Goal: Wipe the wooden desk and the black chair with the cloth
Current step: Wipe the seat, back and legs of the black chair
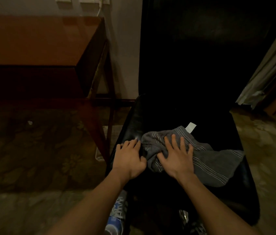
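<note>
On the black chair [206,119], right hand [176,158] presses cloth [218,164] flat; left hand [130,158] lies spread at seat's left edge.

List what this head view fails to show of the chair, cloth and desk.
All in the head view:
- Black padded chair: backrest lost in darkness.
- Grey striped cloth: middle covered by the right hand.
- Brown wooden desk: left part cut off by the frame edge.
</note>
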Action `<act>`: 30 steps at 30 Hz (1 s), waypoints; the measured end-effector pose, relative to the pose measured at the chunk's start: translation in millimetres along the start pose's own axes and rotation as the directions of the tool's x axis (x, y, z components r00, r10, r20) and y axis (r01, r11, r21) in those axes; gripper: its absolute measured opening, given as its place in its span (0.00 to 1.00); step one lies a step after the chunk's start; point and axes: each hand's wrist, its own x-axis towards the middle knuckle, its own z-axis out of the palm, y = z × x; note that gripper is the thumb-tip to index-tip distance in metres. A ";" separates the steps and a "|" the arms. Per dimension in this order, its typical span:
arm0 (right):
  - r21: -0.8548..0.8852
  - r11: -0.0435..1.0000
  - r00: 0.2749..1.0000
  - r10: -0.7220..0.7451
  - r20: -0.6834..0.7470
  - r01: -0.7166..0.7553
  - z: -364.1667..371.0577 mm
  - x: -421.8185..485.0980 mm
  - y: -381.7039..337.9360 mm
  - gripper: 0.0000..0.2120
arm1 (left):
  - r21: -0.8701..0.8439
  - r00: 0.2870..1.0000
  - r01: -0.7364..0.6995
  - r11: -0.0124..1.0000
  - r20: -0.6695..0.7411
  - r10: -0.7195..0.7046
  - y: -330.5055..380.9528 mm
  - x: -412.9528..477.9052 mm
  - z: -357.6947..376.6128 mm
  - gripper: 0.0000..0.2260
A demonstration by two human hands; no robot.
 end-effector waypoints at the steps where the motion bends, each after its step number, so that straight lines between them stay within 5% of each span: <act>1: -0.004 1.000 1.000 -0.006 0.004 0.006 0.0 2.2 -0.9 0.44 | -0.003 1.000 -0.003 1.000 0.005 0.003 1.6 -2.8 0.6 0.29; 15: 0.030 0.976 0.976 -0.216 0.023 0.216 2.2 -35.8 -29.5 0.40 | -0.345 0.983 0.026 0.938 -0.161 -0.086 3.3 -48.9 4.4 0.10; 21: 0.215 0.950 0.974 -0.215 -0.070 0.225 5.4 -80.8 -51.6 0.28 | -0.450 0.967 0.172 0.876 -0.094 -0.238 -9.3 -85.1 8.8 0.02; 25: 0.321 0.908 0.962 -0.233 -0.143 0.268 2.5 -101.2 -64.0 0.22 | -0.465 0.958 0.235 0.854 -0.039 -0.285 -18.1 -101.9 2.1 0.07; 30: 0.581 0.804 0.991 -0.131 -0.040 0.130 -22.6 -115.2 -72.0 0.11 | -0.591 0.943 0.243 0.769 -0.043 -0.330 -13.1 -105.7 -17.1 0.08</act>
